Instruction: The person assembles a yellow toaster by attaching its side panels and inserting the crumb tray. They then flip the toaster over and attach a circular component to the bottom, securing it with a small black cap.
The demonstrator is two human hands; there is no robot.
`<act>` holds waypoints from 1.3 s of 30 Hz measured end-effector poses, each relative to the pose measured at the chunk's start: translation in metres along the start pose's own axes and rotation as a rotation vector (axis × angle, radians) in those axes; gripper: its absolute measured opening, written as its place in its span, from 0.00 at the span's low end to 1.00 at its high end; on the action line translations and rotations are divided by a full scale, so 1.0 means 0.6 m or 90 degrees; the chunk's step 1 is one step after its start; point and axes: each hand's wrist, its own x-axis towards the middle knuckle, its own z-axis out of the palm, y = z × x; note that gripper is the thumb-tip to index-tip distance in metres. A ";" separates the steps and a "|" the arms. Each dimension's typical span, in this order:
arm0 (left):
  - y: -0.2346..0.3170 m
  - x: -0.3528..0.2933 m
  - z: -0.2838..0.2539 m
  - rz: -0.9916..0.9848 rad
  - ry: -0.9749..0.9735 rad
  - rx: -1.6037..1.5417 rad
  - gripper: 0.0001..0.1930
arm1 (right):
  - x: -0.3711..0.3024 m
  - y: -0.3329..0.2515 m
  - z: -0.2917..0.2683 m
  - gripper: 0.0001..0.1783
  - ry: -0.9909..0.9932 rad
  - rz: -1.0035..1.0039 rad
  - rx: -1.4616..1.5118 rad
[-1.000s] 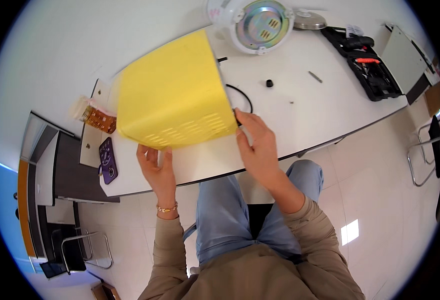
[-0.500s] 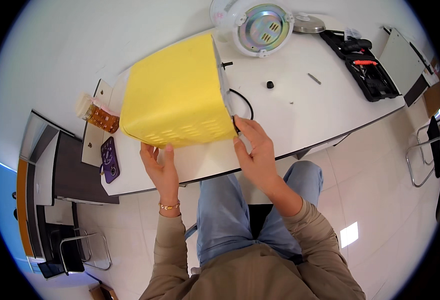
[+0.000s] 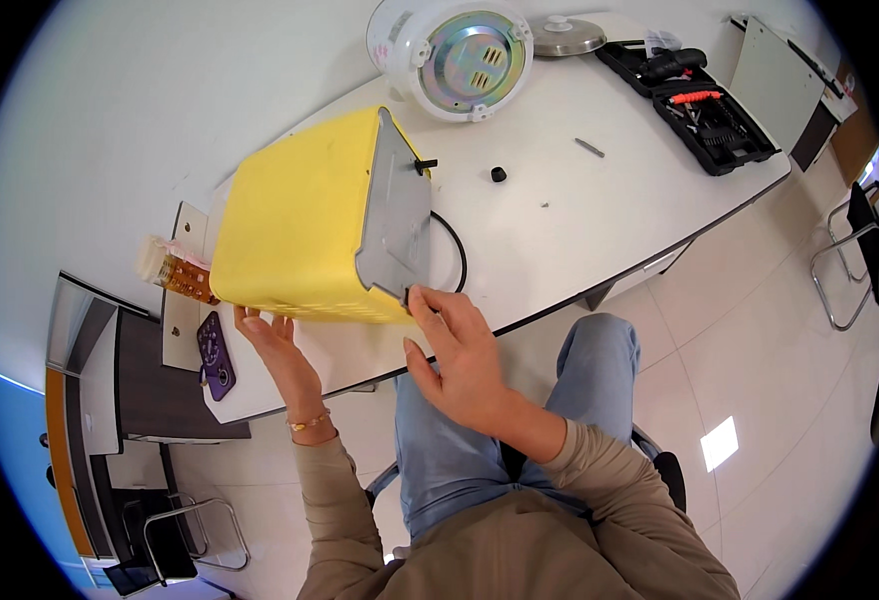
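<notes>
A boxy yellow appliance (image 3: 295,205) with a grey side panel (image 3: 398,215) stands tilted on the white table. Vents line its near lower edge, and a black stub sticks out of the grey panel; its exact kind is not plain. My left hand (image 3: 285,358) holds it from below at the near left edge, with the fingertips partly hidden beneath it. At the near right corner, my right hand (image 3: 460,365) grips the edge with its fingertips, the thumb held lower and apart. A black cord (image 3: 457,250) curves out behind the panel.
On the table lie a black knob (image 3: 499,174), a thin metal bit (image 3: 590,147), an open black tool case (image 3: 715,125), a metal lid (image 3: 568,37) and a white round appliance base (image 3: 475,65). A purple phone (image 3: 216,357) and an amber jar (image 3: 182,275) are at the left.
The yellow appliance has turned and tipped, so more of its grey side panel shows. Both hands have moved with it, and the view has shifted.
</notes>
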 end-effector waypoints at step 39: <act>0.032 0.158 0.005 -0.191 -0.168 -0.283 0.23 | -0.058 -0.068 0.051 0.37 -0.179 -0.050 -0.025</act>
